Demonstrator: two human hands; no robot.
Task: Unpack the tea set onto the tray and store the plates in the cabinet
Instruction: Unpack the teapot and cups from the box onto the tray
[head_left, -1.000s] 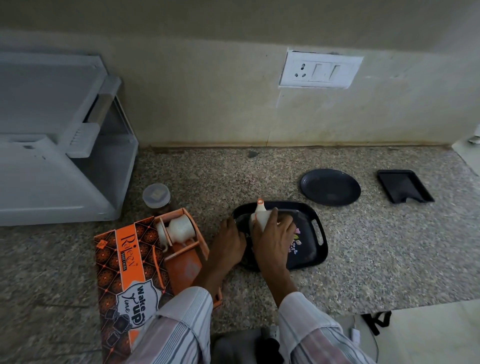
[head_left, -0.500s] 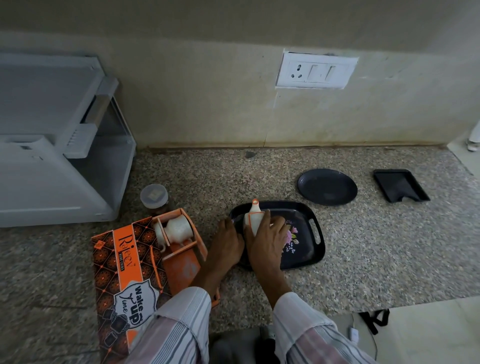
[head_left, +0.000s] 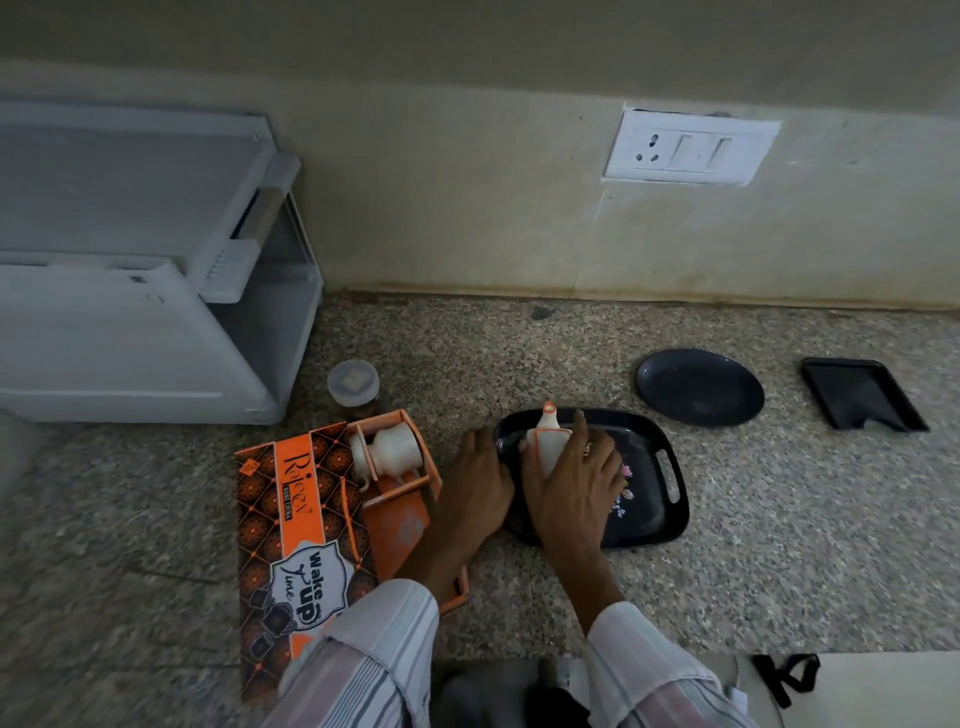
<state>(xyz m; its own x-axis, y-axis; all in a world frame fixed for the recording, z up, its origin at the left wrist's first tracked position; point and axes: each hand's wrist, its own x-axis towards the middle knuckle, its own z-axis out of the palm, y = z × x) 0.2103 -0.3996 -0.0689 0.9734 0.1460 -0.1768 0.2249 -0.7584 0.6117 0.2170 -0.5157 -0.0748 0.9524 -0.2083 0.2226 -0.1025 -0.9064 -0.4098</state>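
Head view: white teapot (head_left: 549, 446) with orange spout, standing on the black tray (head_left: 670, 493) on the desk (head_left: 779, 545); best lowered level and released only once its base sits flat. Right hand (head_left: 574, 491) wraps curled fingers round the teapot; left hand (head_left: 480, 480) rests with relaxed fingers on the tray's left rim. Orange box (head_left: 291, 519) left of the tray holds a white jug (head_left: 397, 447); round black plate (head_left: 700, 387) lies beyond.

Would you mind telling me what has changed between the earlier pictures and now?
Very little. The right hand still holds the white, orange-trimmed ceramic piece on the black floral tray, and the left hand still rests at the tray's edge. The orange tea set box and round black plate stayed put.
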